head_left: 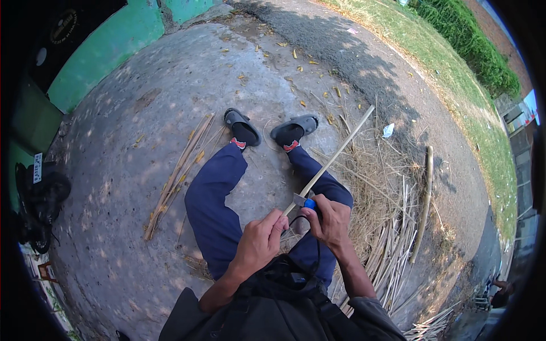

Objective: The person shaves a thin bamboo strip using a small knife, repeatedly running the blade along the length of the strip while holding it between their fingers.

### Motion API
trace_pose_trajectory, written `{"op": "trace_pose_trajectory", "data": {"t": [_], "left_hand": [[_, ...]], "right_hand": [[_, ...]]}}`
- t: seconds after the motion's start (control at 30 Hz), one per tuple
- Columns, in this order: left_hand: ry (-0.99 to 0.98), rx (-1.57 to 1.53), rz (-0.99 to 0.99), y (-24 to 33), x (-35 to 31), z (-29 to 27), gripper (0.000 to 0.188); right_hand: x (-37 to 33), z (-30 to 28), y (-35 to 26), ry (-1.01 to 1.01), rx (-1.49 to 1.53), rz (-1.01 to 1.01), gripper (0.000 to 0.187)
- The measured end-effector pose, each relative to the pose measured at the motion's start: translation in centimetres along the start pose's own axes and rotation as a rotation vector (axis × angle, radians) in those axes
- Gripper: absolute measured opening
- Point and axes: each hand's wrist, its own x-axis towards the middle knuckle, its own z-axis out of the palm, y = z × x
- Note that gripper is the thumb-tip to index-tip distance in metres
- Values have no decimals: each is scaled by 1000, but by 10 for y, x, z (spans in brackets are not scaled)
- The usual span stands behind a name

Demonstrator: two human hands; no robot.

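My left hand (260,241) is closed round the near end of a long, pale bamboo strip (343,146). The strip slants away to the upper right, passing over my right thigh. In my right hand (331,223) is a small knife (309,203) with a blue handle, its fingers wrapped round it. The short, wide metal blade lies against the strip, just beyond my left fingers. A black cord or strap hangs below the hands, and what it joins is hidden.
Thin split sticks (384,258) and dry shavings (367,176) lie to my right, beside a thicker pole (422,204). Longer brown strips (177,179) lie left of my legs. A motorbike (42,199) stands at the far left, near a green wall (114,54).
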Motion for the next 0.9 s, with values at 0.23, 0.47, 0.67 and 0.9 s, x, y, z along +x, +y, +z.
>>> {"op": "trace_pose_trajectory", "data": {"t": [0.23,0.47,0.67,0.9], "left_hand": [[-38,-31,-5,-11,-29,4,24],[-75,13,-88,-3,-20,-18,23],[-123,-5,-71,7,-28,-11,23],[-197,52,-51,0,-60,-13,22]], "right_hand": [[24,-30,72,347,-101,359,32],[6,-32,33,170,84,181,30],[5,-39,33,99,42,136,29],[50,-87,178,537,-102,463,45]]}}
